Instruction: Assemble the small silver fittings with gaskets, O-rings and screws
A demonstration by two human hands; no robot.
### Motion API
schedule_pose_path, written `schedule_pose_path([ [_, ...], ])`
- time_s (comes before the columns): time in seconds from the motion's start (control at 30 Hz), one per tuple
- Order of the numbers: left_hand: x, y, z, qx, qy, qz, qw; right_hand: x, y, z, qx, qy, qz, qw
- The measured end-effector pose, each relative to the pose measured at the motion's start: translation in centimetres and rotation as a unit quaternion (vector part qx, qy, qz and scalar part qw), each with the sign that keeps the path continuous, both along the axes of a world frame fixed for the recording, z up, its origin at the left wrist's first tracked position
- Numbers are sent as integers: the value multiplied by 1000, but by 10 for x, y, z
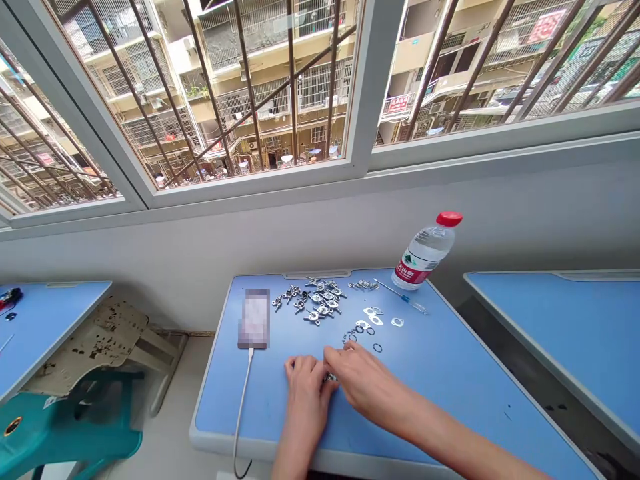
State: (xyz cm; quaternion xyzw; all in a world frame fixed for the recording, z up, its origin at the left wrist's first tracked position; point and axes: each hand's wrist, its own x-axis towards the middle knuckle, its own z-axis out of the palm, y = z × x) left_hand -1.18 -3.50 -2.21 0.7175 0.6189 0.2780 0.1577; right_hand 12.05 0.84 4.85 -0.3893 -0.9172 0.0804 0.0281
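My left hand (305, 393) and my right hand (365, 380) meet near the front of a blue desk (425, 373), with a small silver metal part (330, 377) between their fingertips. Its shape is mostly hidden by my fingers. Farther up the desk lies a heap of silver metal fittings (313, 300). Loose metal rings (377, 347) and flat silver pieces (373, 316) are scattered just beyond my right hand. A small screwdriver (403, 297) lies near the far edge.
A phone (255, 319) with a blurred screen lies left of my hands, its white cable (243, 413) running over the front edge. A red-capped water bottle (427, 250) lies at the far right corner. Other blue desks stand on both sides, below barred windows.
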Motion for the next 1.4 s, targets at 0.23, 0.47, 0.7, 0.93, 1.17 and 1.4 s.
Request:
schedule_pose_path([
  [0.23, -3, 1, 1, -1, -2, -5, 1000, 19, 11, 8, -95, 101, -32, 990],
  [0.47, -4, 3, 4, -13, -10, -25, 1000, 45, 20, -1, -110, 168, -50, 978],
  [0.7, -3, 3, 5, -16, -7, -22, 1000, 46, 22, -7, -94, 150, -14, 984],
  [0.93, -3, 3, 5, -27, -11, -29, 999, 32, 16, 0, 12, 58, 72, 996],
  [1.17, -1, 2, 5, -25, -32, -15, 999, 17, 12, -1, 26, 18, 43, 999],
  [1.4, 1, 2, 4, -18, -23, -7, 1000, 17, 10, -19, 48, 21, -10, 999],
])
